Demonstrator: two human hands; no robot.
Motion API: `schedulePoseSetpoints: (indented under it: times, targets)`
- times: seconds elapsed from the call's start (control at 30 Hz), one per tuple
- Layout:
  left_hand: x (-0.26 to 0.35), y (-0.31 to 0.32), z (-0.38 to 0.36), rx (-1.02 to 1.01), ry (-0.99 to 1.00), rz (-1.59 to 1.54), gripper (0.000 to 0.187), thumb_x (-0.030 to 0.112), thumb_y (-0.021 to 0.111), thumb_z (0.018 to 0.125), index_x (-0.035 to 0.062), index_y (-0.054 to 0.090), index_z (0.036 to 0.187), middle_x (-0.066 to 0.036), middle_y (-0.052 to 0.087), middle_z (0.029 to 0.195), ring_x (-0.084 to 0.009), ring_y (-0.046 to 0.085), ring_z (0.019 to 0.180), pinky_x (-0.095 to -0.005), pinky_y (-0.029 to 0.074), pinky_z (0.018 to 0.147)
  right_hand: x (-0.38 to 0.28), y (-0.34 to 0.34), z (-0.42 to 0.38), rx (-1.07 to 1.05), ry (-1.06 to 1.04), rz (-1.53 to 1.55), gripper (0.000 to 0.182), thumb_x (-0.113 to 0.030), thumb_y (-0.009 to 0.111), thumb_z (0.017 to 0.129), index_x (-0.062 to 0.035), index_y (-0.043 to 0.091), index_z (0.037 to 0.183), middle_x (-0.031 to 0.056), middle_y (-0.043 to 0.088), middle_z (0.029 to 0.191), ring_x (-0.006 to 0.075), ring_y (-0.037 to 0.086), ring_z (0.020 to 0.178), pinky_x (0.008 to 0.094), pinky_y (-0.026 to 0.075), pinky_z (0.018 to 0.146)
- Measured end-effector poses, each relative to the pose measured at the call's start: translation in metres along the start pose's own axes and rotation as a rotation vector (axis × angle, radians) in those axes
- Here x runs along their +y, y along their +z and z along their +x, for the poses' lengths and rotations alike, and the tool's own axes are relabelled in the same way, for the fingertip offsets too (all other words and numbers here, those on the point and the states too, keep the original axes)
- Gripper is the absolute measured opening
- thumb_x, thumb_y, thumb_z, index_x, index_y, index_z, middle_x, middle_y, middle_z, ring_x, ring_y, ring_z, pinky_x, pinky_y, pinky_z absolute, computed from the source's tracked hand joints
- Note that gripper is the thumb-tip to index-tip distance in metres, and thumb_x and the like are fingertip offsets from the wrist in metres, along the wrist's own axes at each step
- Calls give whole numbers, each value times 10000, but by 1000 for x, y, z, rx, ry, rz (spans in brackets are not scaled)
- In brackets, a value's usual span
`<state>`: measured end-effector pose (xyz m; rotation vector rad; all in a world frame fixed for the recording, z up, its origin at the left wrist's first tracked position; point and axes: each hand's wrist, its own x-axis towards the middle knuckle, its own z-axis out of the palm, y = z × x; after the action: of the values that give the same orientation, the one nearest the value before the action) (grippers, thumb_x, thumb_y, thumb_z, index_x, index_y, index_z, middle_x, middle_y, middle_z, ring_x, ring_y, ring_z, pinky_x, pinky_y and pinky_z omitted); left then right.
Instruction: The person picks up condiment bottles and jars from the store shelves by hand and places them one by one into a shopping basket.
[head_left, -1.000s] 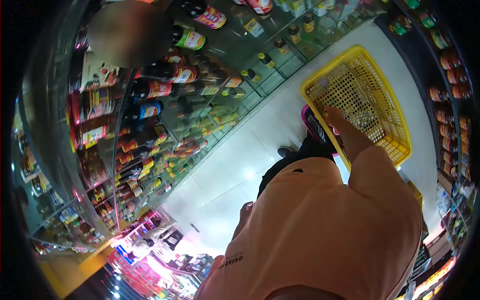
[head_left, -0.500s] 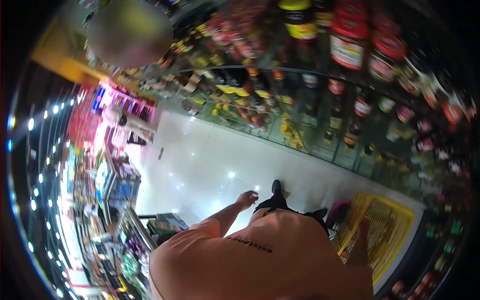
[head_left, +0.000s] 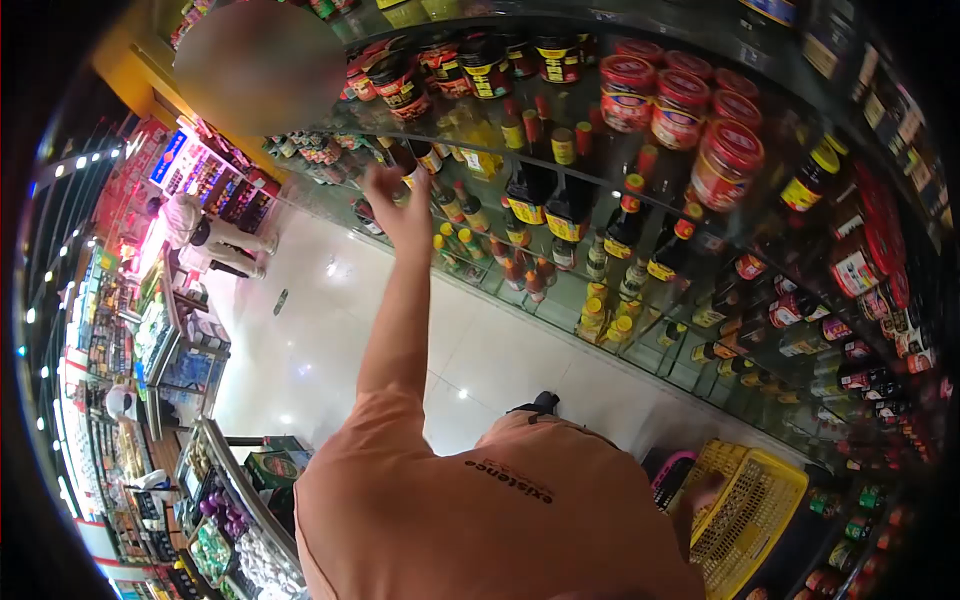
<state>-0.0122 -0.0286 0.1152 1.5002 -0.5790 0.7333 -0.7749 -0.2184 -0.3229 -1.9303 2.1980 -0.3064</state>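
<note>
My left hand [head_left: 398,205] is raised at the end of an outstretched arm, with thumb and fingers apart. In this view it overlaps dark sauce bottles [head_left: 428,157] on the glass shelf. A small white patch shows beside its fingertips. Low on the right, my right hand [head_left: 706,490] is in shadow at the inner bar of a yellow plastic basket [head_left: 770,515], its fingers closed around it. Yellow-labelled bottles [head_left: 565,215] stand to the right of my left hand. Above them are black tubs [head_left: 485,68] and red-lidded jars [head_left: 683,105].
Glass shelving [head_left: 560,165] runs along the right side, filled with bottles and jars. Pale shiny tiles [head_left: 330,260] cover the aisle floor. A person in light clothing [head_left: 205,235] stands farther off. Produce crates [head_left: 235,520] line the left, and a pink-edged item [head_left: 675,475] lies near the basket.
My left hand has risen from low beside my body up toward the shelf. The view has turned, and the basket appears slightly lower.
</note>
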Motion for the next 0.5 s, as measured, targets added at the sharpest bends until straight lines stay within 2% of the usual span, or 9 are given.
schedulePoseSetpoints:
  times: [0.03,0.1,0.17,0.2,0.23,0.33,0.43,0.47,0.5]
  targets:
    - [5,7,33,33,58,-11,654,167,816,807,-29,439,1304,-126,588,1098,-225,562,1049,-343,434,942,1,42,-15,6,-205,-504,224,-188,484,1003,-59,633,1109,140,597,1233,209,543,1198,401,424,1009]
    - [1,22,82,64,-4,102,811,301,852,766,-39,422,1365,-171,606,1171,-263,575,1128,-362,431,984,34,140,-42,162,-599,-937,270,-178,476,987,-61,615,1187,153,590,1273,247,533,1230,461,405,1047]
    - [-7,29,114,-93,-98,226,951,434,862,718,-44,403,1401,-202,600,1248,-293,578,1182,-376,441,990,-38,107,-74,-137,-487,-251,249,-165,508,949,-64,634,1139,157,619,1202,275,569,1161,452,439,995]
    - [1,33,120,-170,-139,267,978,480,852,706,-38,407,1407,-203,629,1226,-292,631,1112,-374,478,944,-76,91,-91,-241,-458,0,239,-159,523,930,-66,643,1114,159,633,1167,289,587,1127,448,456,969]
    - [-31,42,126,-212,-133,97,876,454,859,698,-36,496,1326,-172,684,1140,-309,672,1025,-375,506,894,-102,80,-105,-298,-465,123,229,-153,539,911,-68,652,1090,161,648,1132,303,605,1093,444,473,943]
    - [-11,41,125,-286,-67,278,629,395,859,693,-6,621,1115,-130,728,1015,-315,676,983,-366,508,882,-157,52,-132,-418,-457,310,199,-135,586,854,-73,680,1017,167,691,1026,344,659,990,431,524,865]
    - [-37,41,125,-262,41,182,586,363,848,712,0,619,1109,-136,728,992,-290,655,979,-369,499,891,-168,36,-136,-449,-403,312,176,-144,601,840,-79,669,989,162,702,951,363,677,900,452,538,794]
    - [-38,36,122,-287,135,188,530,256,837,739,3,603,1141,-102,709,1008,-224,631,986,-356,497,889,-167,31,-128,-487,-405,333,180,-148,601,841,-80,665,995,160,702,947,364,677,899,456,538,791]
    - [-43,29,115,-287,135,185,530,256,837,739,3,603,1141,-102,709,1008,-224,631,986,-356,497,889,-168,28,-125,-522,-406,355,185,-152,601,842,-81,660,1002,158,703,943,365,676,898,460,538,788]
